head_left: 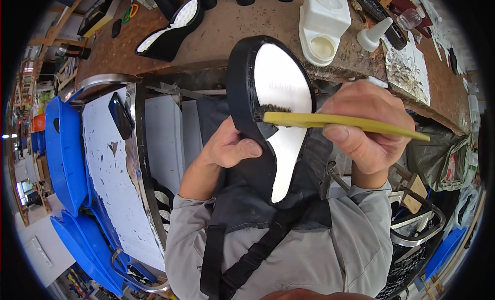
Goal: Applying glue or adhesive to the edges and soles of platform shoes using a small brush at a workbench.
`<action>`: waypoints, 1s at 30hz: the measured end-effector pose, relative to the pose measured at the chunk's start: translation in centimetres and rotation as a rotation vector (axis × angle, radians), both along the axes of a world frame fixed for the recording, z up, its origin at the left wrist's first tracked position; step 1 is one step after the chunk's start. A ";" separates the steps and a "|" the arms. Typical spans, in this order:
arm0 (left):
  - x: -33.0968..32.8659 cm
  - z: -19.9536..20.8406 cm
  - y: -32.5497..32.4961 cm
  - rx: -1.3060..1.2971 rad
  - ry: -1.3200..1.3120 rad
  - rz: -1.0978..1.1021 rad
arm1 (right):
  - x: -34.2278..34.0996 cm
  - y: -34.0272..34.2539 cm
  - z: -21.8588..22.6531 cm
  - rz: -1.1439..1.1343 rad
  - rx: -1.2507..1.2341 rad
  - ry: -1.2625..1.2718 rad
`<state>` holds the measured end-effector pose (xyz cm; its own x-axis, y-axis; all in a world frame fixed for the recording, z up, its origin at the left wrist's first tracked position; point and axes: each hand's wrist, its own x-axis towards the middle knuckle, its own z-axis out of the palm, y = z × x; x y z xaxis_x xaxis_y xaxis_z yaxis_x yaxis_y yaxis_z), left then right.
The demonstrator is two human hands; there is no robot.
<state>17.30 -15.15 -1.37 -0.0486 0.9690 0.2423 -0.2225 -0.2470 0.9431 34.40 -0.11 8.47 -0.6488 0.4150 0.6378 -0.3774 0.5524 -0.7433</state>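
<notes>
A black wedge shoe sole (283,75) with a smooth white face is tilted up before me, its wide end toward the bench and its narrow end toward my apron. My left hand (230,147) is closed round its left side, with the thumb in front and the other fingers hidden behind. Between the thumb and fingers of my right hand (367,125) is a brush (304,119) with a flat yellow-green handle. Its dark bristles touch the white face and left rim, near the middle of the sole.
On the wooden bench (247,26) lies another black sole (180,34) with a textured white face. A white plastic glue pot (324,29) and a white nozzle cap (374,36) stand to the right. Blue bins (66,155) and a white board (111,166) carrying a phone (120,116) are left.
</notes>
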 end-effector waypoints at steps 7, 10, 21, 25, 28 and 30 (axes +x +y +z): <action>0.2 0.0 -0.8 -0.048 0.000 0.041 | 1.1 -0.6 -1.1 -0.055 0.068 0.076; 0.8 0.6 -0.3 0.010 0.013 0.107 | 1.6 -0.7 -1.4 -0.055 0.087 0.069; 1.7 1.1 -0.2 0.054 -0.043 0.233 | 4.3 -0.8 -3.3 0.206 0.120 0.171; 3.3 1.5 0.3 0.135 -0.021 0.283 | 2.4 -0.1 -1.2 -0.006 0.060 0.186; 4.1 1.0 0.7 0.185 0.020 0.365 | -1.3 -0.1 -1.3 -0.248 0.504 0.515; 2.4 -3.4 -0.9 0.168 0.405 0.372 | 1.3 -1.0 -1.1 0.033 0.495 0.353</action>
